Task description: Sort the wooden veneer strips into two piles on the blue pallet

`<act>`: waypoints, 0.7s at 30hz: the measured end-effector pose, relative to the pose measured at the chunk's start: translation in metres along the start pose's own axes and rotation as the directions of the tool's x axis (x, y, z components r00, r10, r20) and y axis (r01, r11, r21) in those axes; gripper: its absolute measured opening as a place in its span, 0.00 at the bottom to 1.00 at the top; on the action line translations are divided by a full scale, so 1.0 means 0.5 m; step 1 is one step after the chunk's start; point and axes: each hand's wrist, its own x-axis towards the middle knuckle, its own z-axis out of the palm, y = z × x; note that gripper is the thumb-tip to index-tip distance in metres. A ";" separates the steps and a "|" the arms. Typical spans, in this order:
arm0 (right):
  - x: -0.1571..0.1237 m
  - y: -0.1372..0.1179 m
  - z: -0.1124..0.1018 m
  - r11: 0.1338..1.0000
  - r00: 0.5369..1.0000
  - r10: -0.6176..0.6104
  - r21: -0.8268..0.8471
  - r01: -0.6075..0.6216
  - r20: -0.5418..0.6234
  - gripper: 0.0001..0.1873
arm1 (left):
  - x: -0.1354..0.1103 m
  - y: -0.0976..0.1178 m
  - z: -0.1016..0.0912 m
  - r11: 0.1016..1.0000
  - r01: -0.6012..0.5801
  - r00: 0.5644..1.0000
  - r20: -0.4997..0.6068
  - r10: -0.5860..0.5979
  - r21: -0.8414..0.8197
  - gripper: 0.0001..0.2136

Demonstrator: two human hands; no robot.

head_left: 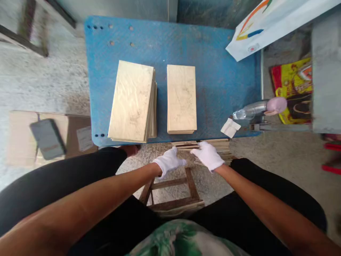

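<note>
Both my hands wear white gloves and are low in front of the blue table's near edge. My left hand [170, 162] has its thumb stretched away from the fingers, and its fingertips touch the left end of some thin wooden boards [185, 144] seen edge-on. At their right end, my right hand [209, 156] has fingers and thumb closed on the boards. More boards [218, 145] lie stacked under and beside the right hand. On the table, a taller stack of pale wooden boards [131, 101] stands at left, slightly uneven. A neater stack [181, 97] is beside it.
The blue table [213, 78] bears a clear bottle [253, 108] with a pink cap, a crumpled white paper [230, 128] and a white bag [266, 28]. A phone [48, 138] rests on a cardboard box [22, 138]. Between my legs is a wooden stool frame [173, 184].
</note>
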 end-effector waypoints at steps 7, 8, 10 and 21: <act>-0.004 0.002 0.015 1.000 1.000 0.024 0.017 -0.024 -0.013 0.14 | -0.005 -0.022 0.017 0.964 -0.037 0.999 -0.041 0.027 -0.263 0.27; -0.005 0.000 0.014 1.000 1.000 0.018 0.016 -0.018 -0.015 0.13 | -0.005 -0.022 0.016 0.959 -0.038 0.999 -0.035 0.029 -0.281 0.27; -0.004 -0.006 0.013 1.000 1.000 0.003 0.010 -0.003 -0.001 0.10 | -0.007 -0.017 0.010 0.964 -0.015 1.000 -0.024 0.009 -0.264 0.29; 0.004 -0.016 0.025 0.998 1.000 0.005 -0.055 -0.006 -0.013 0.09 | -0.012 -0.003 -0.025 0.822 0.040 0.977 -0.149 -0.150 -0.568 0.21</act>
